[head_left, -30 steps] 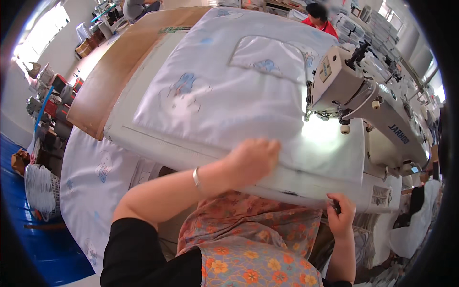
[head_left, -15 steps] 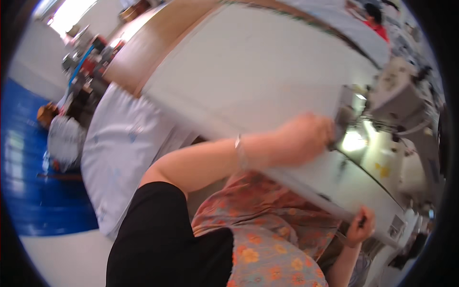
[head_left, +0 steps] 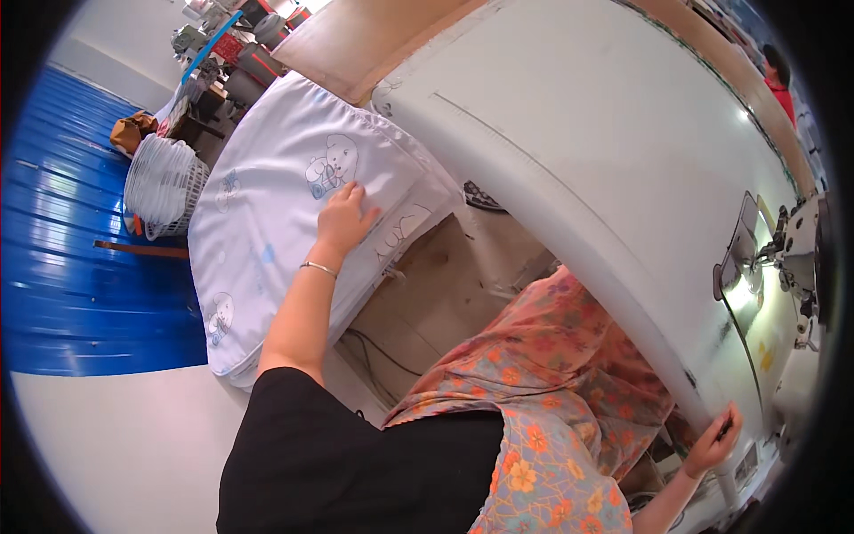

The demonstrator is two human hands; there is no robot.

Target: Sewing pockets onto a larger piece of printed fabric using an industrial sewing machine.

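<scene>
My left hand rests on a stack of white fabric printed with cartoon animals, left of the table. Its fingers are stretched out and hold nothing; a bracelet circles the wrist. At the front right edge of the sewing table, my right hand is closed around a small dark object, too little of which shows to name. A lit sewing machine stands at the right, beyond that hand.
A white basket with pale material and a brown bag stand by the blue wall. Machine parts and cones crowd the upper left. Cables lie on the floor. A person in red is at the far right.
My left hand has swung left from beside the sewing machine onto the white fabric stack. The view has turned left. My right hand stays near the table's front edge, closed.
</scene>
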